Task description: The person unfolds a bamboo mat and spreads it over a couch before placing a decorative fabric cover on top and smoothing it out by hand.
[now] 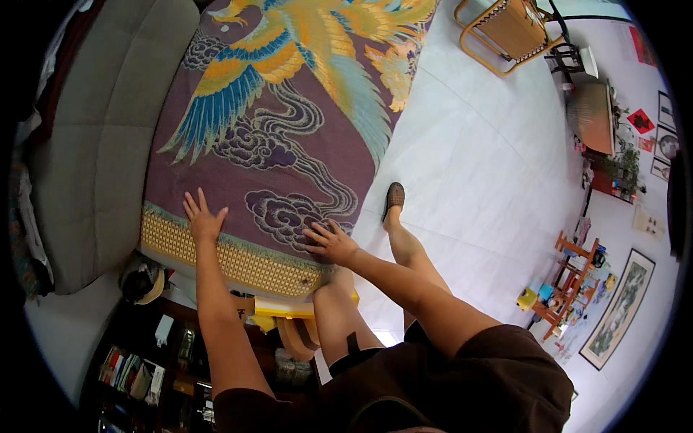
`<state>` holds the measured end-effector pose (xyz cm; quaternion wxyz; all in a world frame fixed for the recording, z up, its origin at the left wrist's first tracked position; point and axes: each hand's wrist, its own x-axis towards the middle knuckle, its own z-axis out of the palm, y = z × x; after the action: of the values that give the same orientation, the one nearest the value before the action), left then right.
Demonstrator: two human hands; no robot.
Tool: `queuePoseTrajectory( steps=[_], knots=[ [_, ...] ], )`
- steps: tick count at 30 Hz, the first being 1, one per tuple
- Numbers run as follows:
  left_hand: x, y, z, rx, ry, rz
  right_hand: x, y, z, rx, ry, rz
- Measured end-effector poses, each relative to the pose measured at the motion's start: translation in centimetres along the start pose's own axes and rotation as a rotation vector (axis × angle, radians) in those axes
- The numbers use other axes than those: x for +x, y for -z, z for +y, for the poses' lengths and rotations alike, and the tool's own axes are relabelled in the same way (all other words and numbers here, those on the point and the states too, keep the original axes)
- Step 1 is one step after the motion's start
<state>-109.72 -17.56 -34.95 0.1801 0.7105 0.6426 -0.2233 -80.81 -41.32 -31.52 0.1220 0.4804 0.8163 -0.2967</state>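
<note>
A purple cover patterned with a gold and blue bird and swirling clouds lies spread over a long sofa seat. Along its near end runs a gold woven border. My left hand rests flat on the cover just above that border, fingers spread. To the right, my right hand lies on the cloud motif close to the cover's right edge, its fingers also spread. Neither hand grips the cloth.
A grey sofa backrest rises along the left. Beneath the near end stand a dark bookshelf and a yellow box. Pale floor tiles stretch right, toward a folding chair and a wooden rack.
</note>
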Motion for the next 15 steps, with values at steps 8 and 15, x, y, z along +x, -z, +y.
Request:
queuePoseTrajectory(
  steps=[8, 15],
  knots=[
    [-15.4, -6.5, 3.8, 0.457, -0.029, -0.785, -14.3, -4.9, 0.5, 0.331, -0.267, -0.755],
    [-29.3, -9.6, 9.1, -0.427, -0.082, -0.808, -29.2, -5.2, 8.9, 0.958, -0.722, 0.027]
  ],
)
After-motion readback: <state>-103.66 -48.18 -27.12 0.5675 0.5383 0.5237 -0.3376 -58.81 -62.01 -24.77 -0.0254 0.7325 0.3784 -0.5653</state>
